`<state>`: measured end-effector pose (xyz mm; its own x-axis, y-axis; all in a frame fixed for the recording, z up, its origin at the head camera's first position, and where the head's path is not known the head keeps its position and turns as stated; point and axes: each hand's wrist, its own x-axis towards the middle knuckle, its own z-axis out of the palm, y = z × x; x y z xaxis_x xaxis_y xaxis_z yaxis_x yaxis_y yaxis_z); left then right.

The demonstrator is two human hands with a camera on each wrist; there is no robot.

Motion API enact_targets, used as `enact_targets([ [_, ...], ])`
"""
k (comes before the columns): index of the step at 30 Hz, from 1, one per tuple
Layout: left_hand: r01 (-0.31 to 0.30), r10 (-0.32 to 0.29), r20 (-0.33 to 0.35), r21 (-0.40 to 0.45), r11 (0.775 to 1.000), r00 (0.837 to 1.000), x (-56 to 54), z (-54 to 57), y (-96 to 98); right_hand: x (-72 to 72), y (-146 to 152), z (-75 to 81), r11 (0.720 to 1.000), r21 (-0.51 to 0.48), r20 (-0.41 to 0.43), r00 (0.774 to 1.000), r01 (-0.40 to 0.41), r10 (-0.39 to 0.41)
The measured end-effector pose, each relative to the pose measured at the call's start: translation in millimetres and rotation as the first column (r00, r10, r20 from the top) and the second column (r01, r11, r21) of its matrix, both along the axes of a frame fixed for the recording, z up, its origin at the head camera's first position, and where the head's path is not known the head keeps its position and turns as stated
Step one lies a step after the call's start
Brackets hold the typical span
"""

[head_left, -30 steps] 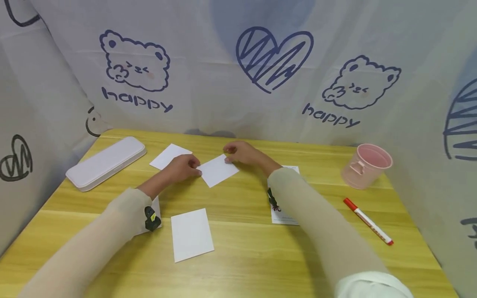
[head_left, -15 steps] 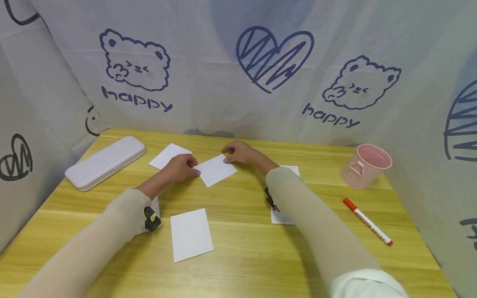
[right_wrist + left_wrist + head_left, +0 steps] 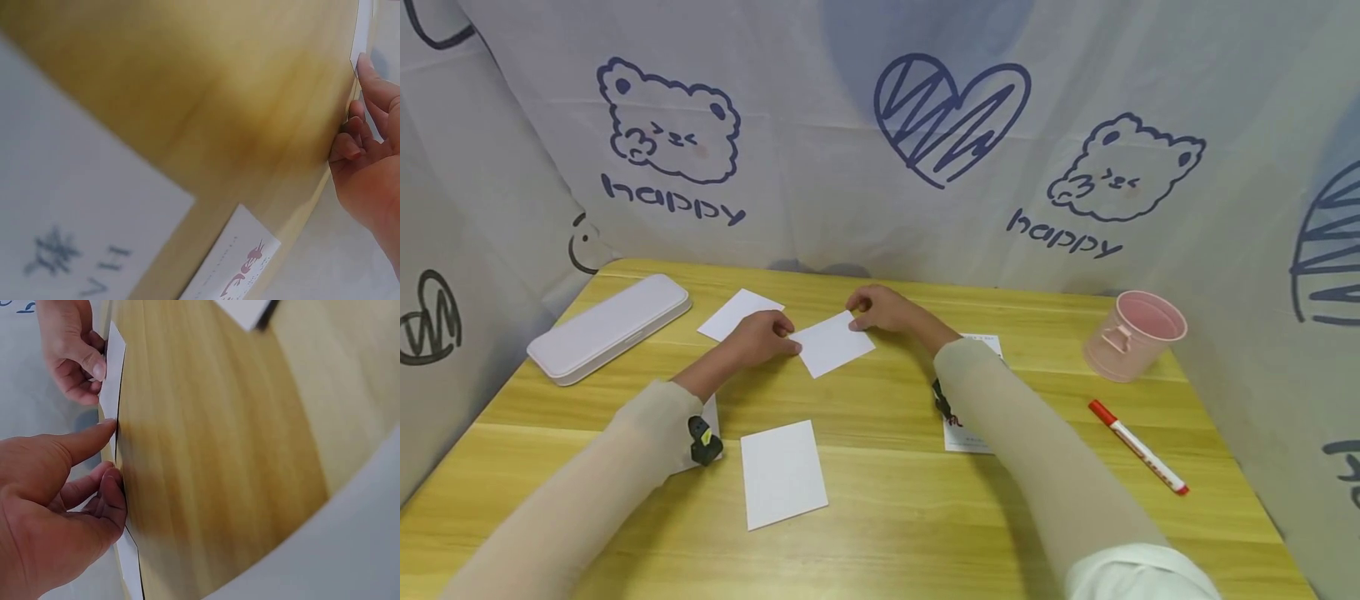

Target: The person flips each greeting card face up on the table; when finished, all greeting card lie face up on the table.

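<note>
In the head view, a white card lies slantwise at the middle back, between both hands. My left hand pinches its left corner, thumb on the near side and fingers curled. At its far right corner my right hand holds on with the thumb over the top. The left wrist view shows the card nearly edge-on, with the left thumb against its edge. Another white card lies just behind the left hand, partly covered by it. A third white card lies flat nearer the front.
A white case lies at the back left, a pink bucket stands back right, and a red-capped marker lies before it. The right sleeve partly covers a printed card; the left sleeve covers part of another card.
Both hands and the card between them have shifted very slightly to the left; the grip looks the same. The other cards, case, bucket and marker stay in place.
</note>
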<state>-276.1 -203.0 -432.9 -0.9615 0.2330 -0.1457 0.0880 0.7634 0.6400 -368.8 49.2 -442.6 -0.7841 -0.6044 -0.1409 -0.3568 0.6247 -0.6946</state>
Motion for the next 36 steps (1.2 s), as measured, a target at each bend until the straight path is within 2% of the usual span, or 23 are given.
enact_targets([
  [5, -0.004, 0.004, 0.016, 0.021, 1.0, 1.0, 0.1, 1.1, -1.2, 0.1, 0.1, -0.8, 0.998, -0.059, 0.03, 0.999, 0.024, -0.022],
  [11, 0.016, -0.016, -0.005, 0.026, 1.0, 1.0, 0.7, 3.8, -0.9, 4.2, 1.2, 2.8, 0.995, -0.095, 0.033, 0.999, 0.022, -0.019],
  [16, -0.017, 0.015, 0.015, 0.111, 0.994, 1.0, 1.0, 3.2, -0.9, 6.4, 1.8, 5.1, 0.991, -0.128, 0.063, 0.998, 0.039, -0.031],
  [19, -0.069, 0.047, 0.091, 0.259, 0.963, 0.995, 2.4, 5.8, 1.6, 6.7, 3.3, 6.0, 0.986, -0.159, 0.084, 0.995, 0.058, -0.045],
  [21, -0.109, 0.061, 0.143, 0.359, 0.927, 0.988, 3.8, 9.1, 4.1, 8.1, 5.0, 6.7, 0.983, -0.172, 0.079, 0.996, 0.063, -0.05],
  [23, -0.146, 0.065, 0.192, 0.447, 0.882, 0.979, 5.0, 13.8, 6.7, 11.5, 8.5, 9.6, 0.984, -0.17, 0.041, 0.998, 0.057, -0.051],
  [26, -0.153, 0.06, 0.194, 0.513, 0.845, 0.979, 7.1, 20.4, 8.5, 21.6, 16.2, 17.5, 0.98, -0.19, 0.004, 0.998, 0.057, -0.057],
  [28, -0.145, 0.053, 0.181, 0.541, 0.828, 0.982, 10.5, 25.1, 9.9, 30.8, 23.4, 24.2, 0.971, -0.229, 0.012, 0.998, 0.064, -0.063],
  [31, -0.113, 0.032, 0.15, 0.566, 0.817, 0.988, 19.7, 31.9, 13.7, 48.3, 35.9, 34.5, 0.949, -0.306, 0.053, 0.997, 0.077, -0.063],
  [36, -0.042, -0.023, 0.099, 0.601, 0.798, 0.995, 41.4, 42.8, 25.4, 83.7, 61.0, 48.8, 0.915, -0.39, 0.114, 0.991, 0.107, -0.067],
])
